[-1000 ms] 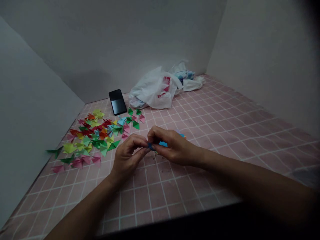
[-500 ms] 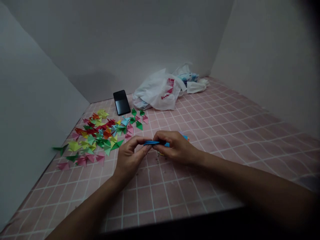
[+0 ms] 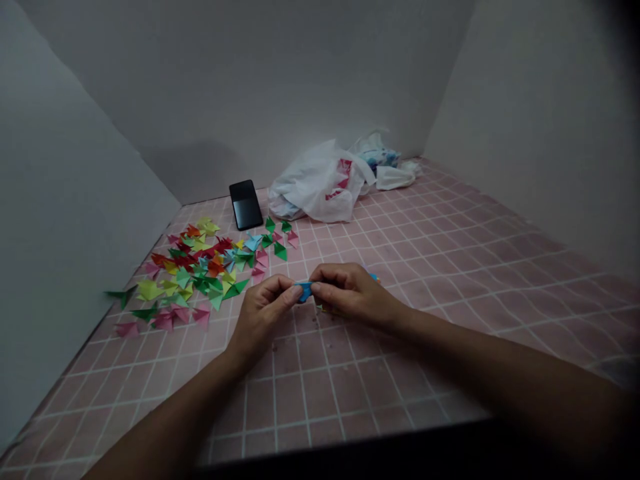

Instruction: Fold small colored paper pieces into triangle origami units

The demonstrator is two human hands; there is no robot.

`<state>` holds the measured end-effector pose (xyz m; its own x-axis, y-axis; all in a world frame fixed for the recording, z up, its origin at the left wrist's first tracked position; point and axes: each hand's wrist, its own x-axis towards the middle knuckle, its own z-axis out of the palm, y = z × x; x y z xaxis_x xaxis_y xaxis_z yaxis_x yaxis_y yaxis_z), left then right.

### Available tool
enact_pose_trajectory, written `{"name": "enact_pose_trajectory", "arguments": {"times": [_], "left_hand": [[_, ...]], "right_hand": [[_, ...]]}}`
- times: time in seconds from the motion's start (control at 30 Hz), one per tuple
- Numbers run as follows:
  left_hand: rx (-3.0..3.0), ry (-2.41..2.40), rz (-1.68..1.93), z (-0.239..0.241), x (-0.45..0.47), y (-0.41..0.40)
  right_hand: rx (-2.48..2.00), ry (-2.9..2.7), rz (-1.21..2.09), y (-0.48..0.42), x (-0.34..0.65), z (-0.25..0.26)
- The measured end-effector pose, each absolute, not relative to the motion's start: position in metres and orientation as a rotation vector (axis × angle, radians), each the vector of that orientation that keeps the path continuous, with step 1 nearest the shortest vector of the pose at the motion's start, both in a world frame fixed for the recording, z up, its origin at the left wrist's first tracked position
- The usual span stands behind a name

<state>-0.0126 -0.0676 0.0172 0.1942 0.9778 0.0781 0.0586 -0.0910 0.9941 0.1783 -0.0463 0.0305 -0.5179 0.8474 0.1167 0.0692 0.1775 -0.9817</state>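
Head view: a heap of coloured paper triangles lies just left of the left hand, which pinches a blue folded paper held between both hands. The right hand grips its other end. A firm, even pinch keeps the folds crisp.

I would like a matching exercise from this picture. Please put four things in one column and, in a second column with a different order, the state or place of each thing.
Things:
1. blue folded paper
2. black smartphone
3. plastic bag
4. paper triangles

States and places:
A. white and crumpled at the back
B. scattered in many colours on the pink grid-patterned surface
C. pinched between the left hand and the right hand
D. by the back wall, left of the bag

Right pairs: 1-C, 2-D, 3-A, 4-B
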Motion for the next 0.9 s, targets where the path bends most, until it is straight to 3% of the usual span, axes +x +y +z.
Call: {"name": "enact_pose_trajectory", "arguments": {"times": [0.3, 0.57, 0.9], "left_hand": [[1.436, 1.122, 1.053, 0.0176, -0.0120, -0.0667], [1.448, 1.184, 1.125, 0.0220, -0.0066, -0.0678], [1.383, 1.120, 1.143, 0.0215, -0.0049, -0.0715]], "right_hand": [[-0.953, -1.579, 1.583, -0.0438, 0.1768, 0.0285], [-0.911, -1.772, 1.227, -0.0433, 0.1772, 0.0249], [-0.870, -1.705, 1.299, -0.0467, 0.1779, 0.0319]]}}
